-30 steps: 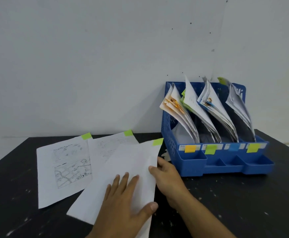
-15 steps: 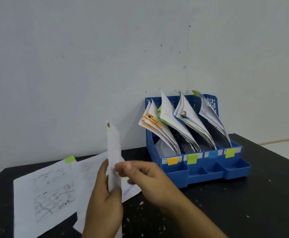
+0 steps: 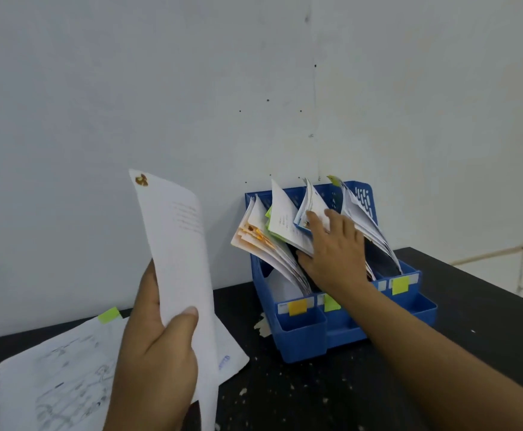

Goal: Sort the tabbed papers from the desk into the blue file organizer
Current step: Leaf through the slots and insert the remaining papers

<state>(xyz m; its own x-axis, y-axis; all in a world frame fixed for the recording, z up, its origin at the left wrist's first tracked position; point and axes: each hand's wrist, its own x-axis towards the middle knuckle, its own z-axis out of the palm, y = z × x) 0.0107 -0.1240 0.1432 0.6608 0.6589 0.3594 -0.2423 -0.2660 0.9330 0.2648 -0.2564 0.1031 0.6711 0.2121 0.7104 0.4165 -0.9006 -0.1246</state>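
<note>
the left hand (image 3: 157,353) grips a sheet (image 3: 176,259) upright, long axis vertical, left of the blue file organizer (image 3: 303,334), whose leaning papers (image 3: 285,219) the right hand's (image 3: 335,253) spread fingers part.

The left hand (image 3: 154,353) is gripping a sheet (image 3: 179,259) upright; the right hand (image 3: 335,253) is pressing papers (image 3: 288,225) in the organizer (image 3: 303,334).

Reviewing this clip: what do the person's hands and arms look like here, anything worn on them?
Both are bare. The left hand shows no ring, glove or watch, and its wrist runs out of frame uncovered. The right hand is likewise bare, and the right forearm has no sleeve, band or marking as far as the frame edge.
</note>
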